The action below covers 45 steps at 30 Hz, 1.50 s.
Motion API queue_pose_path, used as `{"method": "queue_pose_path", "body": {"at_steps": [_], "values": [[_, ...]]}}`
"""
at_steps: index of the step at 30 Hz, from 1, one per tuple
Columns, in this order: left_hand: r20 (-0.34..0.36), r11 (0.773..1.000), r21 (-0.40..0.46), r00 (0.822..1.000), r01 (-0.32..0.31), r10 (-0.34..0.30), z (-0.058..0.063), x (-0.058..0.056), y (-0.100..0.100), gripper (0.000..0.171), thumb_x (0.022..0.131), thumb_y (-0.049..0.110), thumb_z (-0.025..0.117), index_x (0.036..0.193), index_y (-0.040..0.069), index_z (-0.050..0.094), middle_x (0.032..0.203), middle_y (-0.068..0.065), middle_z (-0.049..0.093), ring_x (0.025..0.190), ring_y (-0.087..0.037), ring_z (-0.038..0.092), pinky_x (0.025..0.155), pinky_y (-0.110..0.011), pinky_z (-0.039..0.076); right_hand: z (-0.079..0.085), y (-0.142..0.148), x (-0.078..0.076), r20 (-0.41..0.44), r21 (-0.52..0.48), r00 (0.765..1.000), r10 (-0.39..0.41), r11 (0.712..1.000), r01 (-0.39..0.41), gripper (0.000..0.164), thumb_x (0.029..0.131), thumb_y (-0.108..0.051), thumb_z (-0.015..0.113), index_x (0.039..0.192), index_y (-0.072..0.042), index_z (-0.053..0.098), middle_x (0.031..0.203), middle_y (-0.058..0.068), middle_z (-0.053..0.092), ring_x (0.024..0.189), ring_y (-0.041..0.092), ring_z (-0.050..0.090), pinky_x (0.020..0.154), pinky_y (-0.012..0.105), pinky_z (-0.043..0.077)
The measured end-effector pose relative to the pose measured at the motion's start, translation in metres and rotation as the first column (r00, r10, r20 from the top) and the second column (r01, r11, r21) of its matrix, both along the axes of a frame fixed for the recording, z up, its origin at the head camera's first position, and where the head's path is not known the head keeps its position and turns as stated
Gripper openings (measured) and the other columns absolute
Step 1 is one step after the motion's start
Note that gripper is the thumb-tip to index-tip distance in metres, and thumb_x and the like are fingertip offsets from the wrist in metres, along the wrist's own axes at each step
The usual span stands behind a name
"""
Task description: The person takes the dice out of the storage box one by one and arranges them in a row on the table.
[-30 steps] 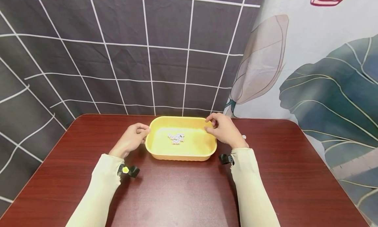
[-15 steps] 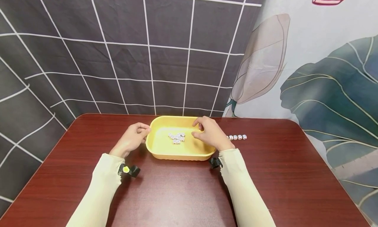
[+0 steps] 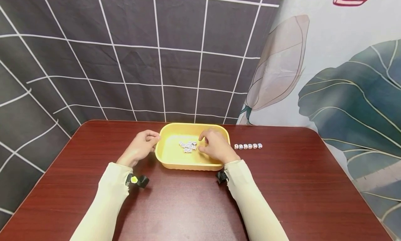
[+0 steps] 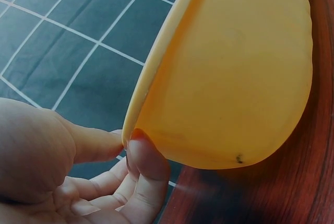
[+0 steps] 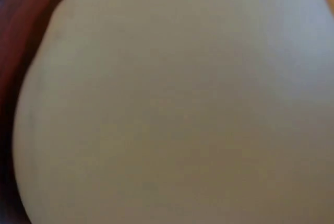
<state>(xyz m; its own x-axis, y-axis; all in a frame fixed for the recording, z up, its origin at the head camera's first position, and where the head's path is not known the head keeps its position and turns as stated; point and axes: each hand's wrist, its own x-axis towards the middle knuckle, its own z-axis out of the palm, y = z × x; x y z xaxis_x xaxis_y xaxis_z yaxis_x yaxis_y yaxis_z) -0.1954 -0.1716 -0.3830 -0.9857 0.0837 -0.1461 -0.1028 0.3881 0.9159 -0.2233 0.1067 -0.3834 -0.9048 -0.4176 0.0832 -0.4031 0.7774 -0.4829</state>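
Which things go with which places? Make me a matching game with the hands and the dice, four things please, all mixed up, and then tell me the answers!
Things:
1. left hand
2. right hand
3. row of six dice
4. pile of dice

Places:
A. on the table, to the right of the yellow tub
B. pinching the edge of the tub
C. lying jumbled on the bottom of the tub
D. over the inside of the tub, pinching nothing that shows

Right pairs:
1-B
2-D
3-A
4-C
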Motion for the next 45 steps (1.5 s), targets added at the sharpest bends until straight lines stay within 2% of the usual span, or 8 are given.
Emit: {"method": "queue_pose_path", "body": {"at_steps": [5,16,23,32,45], "values": [[-0.006,1.000,0.001,1.000,-0.002,0.002,0.000,0.000,0.000,0.033,0.104,0.012,0.056,0.129,-0.010,0.053,0.108,-0.021,0.067,0.074,-0.011,0.060,0.068,-0.021,0.055,-0.004,-0.005,0.001,0.036,0.020,0.999,0.009,1.000,-0.009,0.025,0.083,-0.017,0.079,0.104,-0.005,0.072,0.078,0.004,0.056,0.075,0.016,0.050,0.069,0.028,0.042],[-0.002,1.000,0.004,1.000,-0.005,0.005,0.001,-0.001,0.001,0.031,0.104,0.011,0.055,0.128,-0.010,0.053,0.104,-0.018,0.067,0.072,-0.010,0.060,0.068,-0.021,0.056,-0.009,-0.010,0.003,0.045,0.096,0.999,0.020,0.995,-0.024,0.026,0.085,-0.021,0.079,0.107,-0.009,0.075,0.082,0.004,0.057,0.078,0.018,0.053,0.070,0.030,0.044],[0.006,0.999,0.041,1.000,-0.001,0.001,0.000,-0.002,0.001,0.032,0.105,0.011,0.053,0.127,-0.012,0.051,0.101,-0.017,0.068,0.070,-0.009,0.061,0.067,-0.020,0.056,-0.013,-0.013,0.002,0.023,0.099,0.997,0.074,0.992,-0.076,0.022,0.085,-0.017,0.078,0.105,-0.009,0.075,0.083,0.004,0.057,0.074,0.017,0.051,0.067,0.030,0.044],[0.006,1.000,0.022,1.000,-0.008,0.008,-0.001,-0.003,0.001,0.031,0.105,0.012,0.053,0.127,-0.010,0.053,0.103,-0.016,0.067,0.071,-0.009,0.060,0.068,-0.020,0.056,-0.014,-0.014,0.003,0.008,0.110,0.999,0.043,0.993,-0.043,0.006,0.089,-0.017,0.075,0.094,-0.013,0.073,0.080,0.002,0.055,0.074,0.017,0.052,0.067,0.032,0.044],[0.006,1.000,0.030,1.000,-0.001,0.001,-0.001,-0.001,0.001,0.034,0.105,0.013,0.054,0.129,-0.011,0.052,0.107,-0.020,0.068,0.072,-0.009,0.062,0.068,-0.020,0.057,-0.010,-0.011,0.003,-0.011,0.091,0.998,0.054,0.994,-0.053,0.006,0.087,-0.016,0.075,0.093,-0.016,0.075,0.078,0.002,0.054,0.073,0.016,0.050,0.066,0.030,0.041]]}}
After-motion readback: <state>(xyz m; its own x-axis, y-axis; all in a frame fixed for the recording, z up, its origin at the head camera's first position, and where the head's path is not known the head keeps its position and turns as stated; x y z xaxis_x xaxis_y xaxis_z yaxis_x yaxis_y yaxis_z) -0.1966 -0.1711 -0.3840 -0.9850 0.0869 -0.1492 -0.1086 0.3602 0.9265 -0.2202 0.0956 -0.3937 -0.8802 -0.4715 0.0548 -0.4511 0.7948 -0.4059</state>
